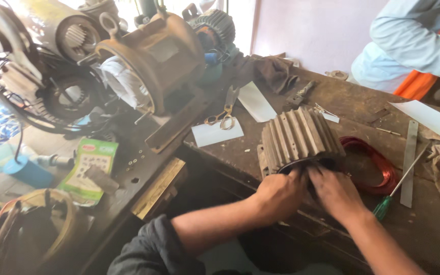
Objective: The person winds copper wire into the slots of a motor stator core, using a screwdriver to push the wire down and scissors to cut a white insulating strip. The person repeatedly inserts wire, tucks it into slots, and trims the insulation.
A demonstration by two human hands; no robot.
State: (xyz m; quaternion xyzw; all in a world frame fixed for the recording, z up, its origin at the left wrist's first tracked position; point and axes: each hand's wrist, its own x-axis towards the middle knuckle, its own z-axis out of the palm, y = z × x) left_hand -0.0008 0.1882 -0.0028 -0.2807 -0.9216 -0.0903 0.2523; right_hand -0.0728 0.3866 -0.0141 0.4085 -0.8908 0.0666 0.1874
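I have both hands at the open end of the finned motor housing [299, 140] on the worktop [260, 147]: left hand [280, 196] and right hand [338, 193], fingers tucked inside, grip unclear. I judge winding work; next needs careful fingertip seating.

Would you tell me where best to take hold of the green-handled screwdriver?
Probably by the green handle of the screwdriver, coming from above on the near side: it lies flat on the bench, handle toward the person and clear of the copper wire coil.
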